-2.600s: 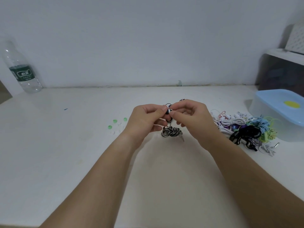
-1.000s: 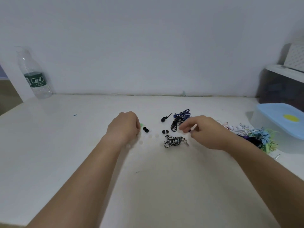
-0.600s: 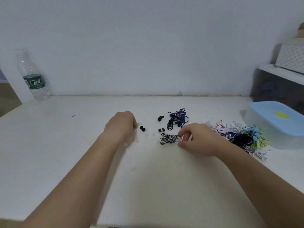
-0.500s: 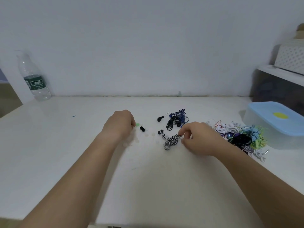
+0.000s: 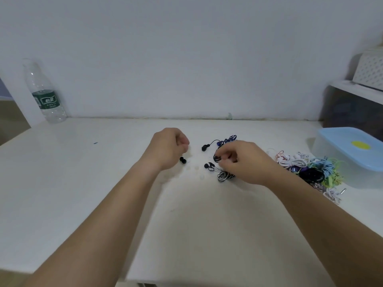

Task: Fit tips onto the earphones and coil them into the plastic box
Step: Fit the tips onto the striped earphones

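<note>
A black-and-white striped earphone coil (image 5: 224, 175) lies on the white table (image 5: 103, 183), its bud (image 5: 209, 166) pointing left. Just behind it sits a black and blue earphone bundle (image 5: 224, 141) with one black bud (image 5: 205, 147) stretched out. My right hand (image 5: 243, 162) hovers over both, its curled fingers pinching the black cable at the bundle's near edge. My left hand (image 5: 167, 148) is lifted slightly, fingertips pinched together; what they hold, if anything, is hidden. Two black tips (image 5: 183, 160) lie below it and pale tips (image 5: 195, 168) lie scattered nearby.
A tangled pile of coloured earphones (image 5: 310, 170) lies to the right, against a plastic box with a shut blue lid (image 5: 350, 150). A water bottle (image 5: 46, 96) stands at the back left by the wall. A shelf with a white basket (image 5: 371, 71) rises at the far right.
My right hand let go of the striped coil and moved back onto the black and blue bundle. My left hand lifted off the tips with its fingers curled.
</note>
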